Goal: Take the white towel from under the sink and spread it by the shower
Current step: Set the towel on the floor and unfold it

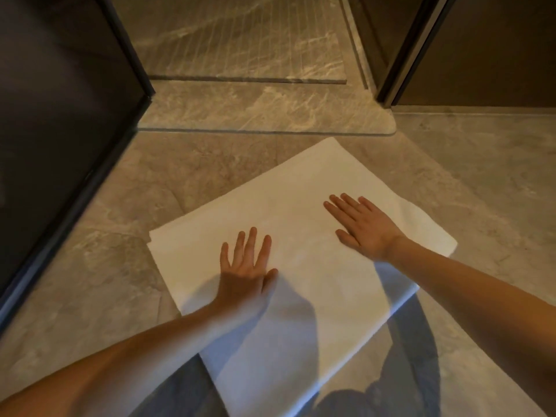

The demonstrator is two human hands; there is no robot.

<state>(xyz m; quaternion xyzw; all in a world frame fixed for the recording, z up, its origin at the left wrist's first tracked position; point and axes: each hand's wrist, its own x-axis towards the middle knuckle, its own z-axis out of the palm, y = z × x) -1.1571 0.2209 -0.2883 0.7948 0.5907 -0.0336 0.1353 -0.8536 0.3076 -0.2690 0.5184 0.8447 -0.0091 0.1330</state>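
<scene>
The white towel (298, 212) lies flat on the marble floor, turned at an angle, its far corner close to the raised shower threshold (264, 106). My left hand (245, 266) rests palm down on the towel's left half, fingers spread. My right hand (359, 225) presses flat on the right half, fingers spread and pointing up-left. Neither hand grips the cloth. The towel's near end runs toward me, partly shaded by my arms.
A dark glass shower panel (60, 130) with a black frame stands at the left. Another dark framed panel (469, 49) is at the upper right. The grooved shower floor (240, 37) lies beyond the threshold. Grey marble floor (487, 182) surrounds the towel.
</scene>
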